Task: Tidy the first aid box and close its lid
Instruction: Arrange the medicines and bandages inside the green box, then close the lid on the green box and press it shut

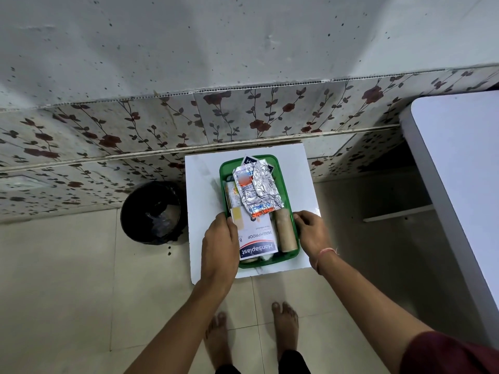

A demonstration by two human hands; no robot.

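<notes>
The green first aid box [288, 184] stands on a small white table [199, 201]. Inside lie crumpled silver blister strips [256, 190], a white Hansaplast packet [258, 238], a tan bandage roll [285, 230], a beige plaster strip [237, 221] and a dark sachet [249, 160] at the far end. My left hand [220, 244] grips the box's near left rim and hides it. My right hand [310, 232] holds the right rim with curled fingers. I cannot tell whether a clear lid covers the box.
A black bin [151, 211] with a liner stands on the floor left of the table. A large white tabletop [459, 184] fills the right side. A flower-patterned tiled wall [243, 117] runs behind. My bare feet [285, 325] stand on pale floor tiles.
</notes>
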